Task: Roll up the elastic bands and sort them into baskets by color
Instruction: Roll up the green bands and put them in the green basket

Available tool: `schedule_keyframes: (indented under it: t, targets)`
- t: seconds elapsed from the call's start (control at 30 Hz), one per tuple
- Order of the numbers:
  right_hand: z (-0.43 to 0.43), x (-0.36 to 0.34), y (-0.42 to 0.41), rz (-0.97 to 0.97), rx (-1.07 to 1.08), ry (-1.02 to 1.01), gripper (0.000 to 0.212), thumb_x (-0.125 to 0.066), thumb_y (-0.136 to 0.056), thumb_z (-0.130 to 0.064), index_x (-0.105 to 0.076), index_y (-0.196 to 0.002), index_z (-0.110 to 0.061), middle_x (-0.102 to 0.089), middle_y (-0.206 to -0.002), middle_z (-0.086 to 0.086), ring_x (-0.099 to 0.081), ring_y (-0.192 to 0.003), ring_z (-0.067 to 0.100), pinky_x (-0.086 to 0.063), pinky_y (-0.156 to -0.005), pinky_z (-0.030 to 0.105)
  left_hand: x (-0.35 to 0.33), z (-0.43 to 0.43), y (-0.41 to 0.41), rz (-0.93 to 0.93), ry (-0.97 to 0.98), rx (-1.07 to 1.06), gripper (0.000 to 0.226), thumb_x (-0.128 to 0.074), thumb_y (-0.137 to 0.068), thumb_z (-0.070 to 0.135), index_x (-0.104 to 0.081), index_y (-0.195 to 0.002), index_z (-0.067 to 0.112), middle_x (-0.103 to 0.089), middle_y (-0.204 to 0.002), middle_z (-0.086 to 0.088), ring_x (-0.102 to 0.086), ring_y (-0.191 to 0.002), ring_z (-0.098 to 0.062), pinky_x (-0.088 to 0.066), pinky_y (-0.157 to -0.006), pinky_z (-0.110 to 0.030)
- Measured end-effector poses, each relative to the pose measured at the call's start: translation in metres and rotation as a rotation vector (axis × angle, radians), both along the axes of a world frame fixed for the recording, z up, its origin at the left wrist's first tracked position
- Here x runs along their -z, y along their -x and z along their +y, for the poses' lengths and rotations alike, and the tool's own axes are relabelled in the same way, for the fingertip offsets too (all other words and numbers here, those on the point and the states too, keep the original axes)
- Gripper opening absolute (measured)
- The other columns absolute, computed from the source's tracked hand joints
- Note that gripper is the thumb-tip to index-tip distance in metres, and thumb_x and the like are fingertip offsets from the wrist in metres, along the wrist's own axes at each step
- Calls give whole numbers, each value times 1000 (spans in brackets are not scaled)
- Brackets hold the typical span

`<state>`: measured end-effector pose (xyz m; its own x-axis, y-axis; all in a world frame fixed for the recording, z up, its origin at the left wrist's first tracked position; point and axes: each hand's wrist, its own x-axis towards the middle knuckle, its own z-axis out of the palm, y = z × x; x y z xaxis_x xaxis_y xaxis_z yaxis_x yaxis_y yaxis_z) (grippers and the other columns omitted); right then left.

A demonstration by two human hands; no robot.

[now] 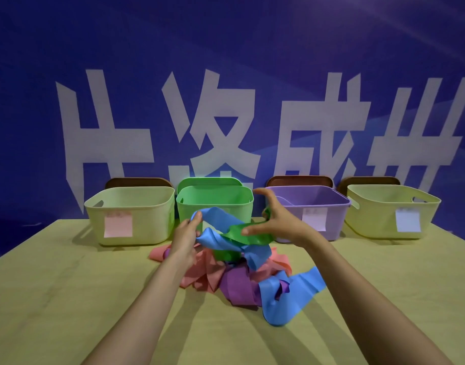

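1. Blue band [220, 227] is pinched at its top end in the left hand's [185, 241] curled fingers, rising from the tangled pile [226, 275] on the table [68, 285].
2. Right hand [276, 222]: fingers spread wide, thumb touching the green band [241, 234], gripping nothing.
3. Recommended: draw blue free of green before rolling.
4. Open table flanks the pile; the green basket [215, 191] stands close behind.

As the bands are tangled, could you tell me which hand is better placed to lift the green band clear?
Probably the right. The right hand has the green band across its spread thumb, near the green basket, while the left hand grips the blue band.
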<state>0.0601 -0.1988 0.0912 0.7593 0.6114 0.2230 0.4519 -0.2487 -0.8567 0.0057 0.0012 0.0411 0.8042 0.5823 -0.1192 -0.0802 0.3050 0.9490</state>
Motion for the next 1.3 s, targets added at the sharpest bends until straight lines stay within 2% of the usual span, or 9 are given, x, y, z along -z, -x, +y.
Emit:
schedule_keyframes:
  t: [0.1,0.17,0.3,0.4,0.6,0.83,0.97,1.17,1.3]
  targets:
    - [5,5,-9,-374,67,385,46,-84,-70,-26,-61,-110,-20,-53,-84,-4,-53,-73,10,-42,-63,21,0,0,-2,-12,-4,-8,18,-55,-95,29,-52,-85,15,-34,-64,-1,-37,-57,-14,-41,-59,-28]
    - [6,11,-16,-457,96,511,25,-77,-78,-27,-66,-97,-15,-53,-93,2,-54,-86,20,-40,-73,26,3,2,-4,-27,-11,-22,16,-56,-95,30,-52,-94,14,-34,-62,-1,-36,-55,-13,-39,-60,-28]
    - [8,19,-17,-443,95,559,39,-73,-80,-38,-57,-109,-17,-43,-100,3,-46,-90,20,-39,-79,29,10,4,-7,-71,-59,-38,14,-58,-93,31,-57,-98,17,-32,-43,10,-30,-39,-4,-27,-51,-24]
    - [7,21,-18,-434,114,545,39,-72,-82,-29,-51,-113,-18,-59,-105,9,-53,-90,24,-46,-78,35,11,4,-7,-78,-81,-49,14,-58,-93,32,-59,-101,20,-37,-59,5,-35,-54,-9,-28,-52,-24]
    - [10,15,-20,-377,362,142,28,-53,-95,-15,-50,-122,-6,-61,-116,15,-56,-100,31,-38,-80,29,19,9,-9,-70,-319,-43,12,-59,-92,27,-62,-93,16,-58,-82,3,-50,-77,-13,-39,-76,-29]
    - [18,0,-23,-363,343,26,19,-49,-98,-18,-61,-101,-4,-64,-96,15,-53,-82,21,-32,-66,25,24,2,-16,-79,-402,62,14,-60,-91,15,-63,-78,17,-61,-76,-1,-54,-75,-18,-41,-70,-29]
    - [30,-8,-22,-278,247,-27,13,-51,-97,-17,-63,-96,-13,-58,-80,1,-48,-73,13,-33,-62,23,19,-5,-27,-104,-212,73,7,-59,-91,8,-63,-86,12,-63,-81,-6,-57,-74,-22,-45,-70,-32]
    - [39,-35,-20,137,202,-655,19,-45,-100,-15,-57,-86,-19,-56,-77,3,-53,-69,13,-47,-64,26,16,8,-40,-118,-206,-18,7,-56,-92,5,-56,-98,8,-59,-100,-15,-53,-92,-24,-43,-72,-29]
    - [38,-38,-24,333,208,-929,19,-47,-99,-16,-59,-84,-16,-65,-70,1,-60,-62,12,-53,-57,26,28,9,-33,151,-245,225,45,-60,-90,5,-46,-132,2,-57,-122,-19,-57,-97,-27,-46,-76,-33]
